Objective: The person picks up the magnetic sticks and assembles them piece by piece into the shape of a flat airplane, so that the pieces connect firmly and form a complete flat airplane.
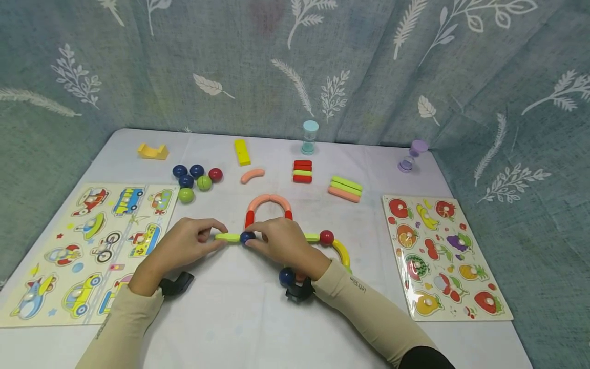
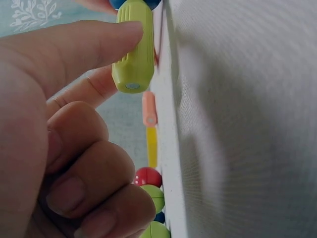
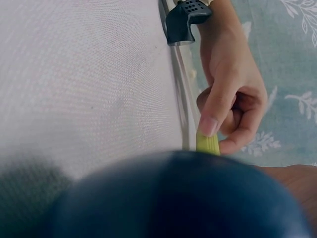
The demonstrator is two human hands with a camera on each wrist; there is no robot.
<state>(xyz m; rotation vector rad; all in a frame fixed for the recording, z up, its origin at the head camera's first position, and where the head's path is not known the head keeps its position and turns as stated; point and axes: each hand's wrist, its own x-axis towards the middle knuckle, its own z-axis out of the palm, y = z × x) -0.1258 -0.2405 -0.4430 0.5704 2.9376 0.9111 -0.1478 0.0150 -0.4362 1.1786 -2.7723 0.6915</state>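
My left hand [image 1: 189, 243] pinches a light-green magnetic stick [image 2: 132, 54] between thumb and index finger, the other fingers curled below. The stick's far end meets a blue ball [image 1: 247, 238], which my right hand [image 1: 286, 243] pinches with thumb and fingertips. Behind that hand rises an arch of pink curved sticks [image 1: 270, 199] on red sticks [image 1: 249, 219]. To its right, another green stick [image 1: 312, 237] joins a red ball [image 1: 327, 237] and a yellow curved stick [image 1: 342, 252]. A second blue ball [image 1: 287, 277] lies by the right wrist, blocking much of the right wrist view.
Vehicle puzzle board [image 1: 106, 220] at left, fruit puzzle board [image 1: 442, 261] at right. Several loose balls [image 1: 196, 170], a yellow block [image 1: 241, 152], a pink curved stick [image 1: 252, 176], and stacked sticks [image 1: 344, 189] lie behind. Two sand timers [image 1: 310, 137] and a yellow cradle-shaped block [image 1: 153, 151] stand farthest back.
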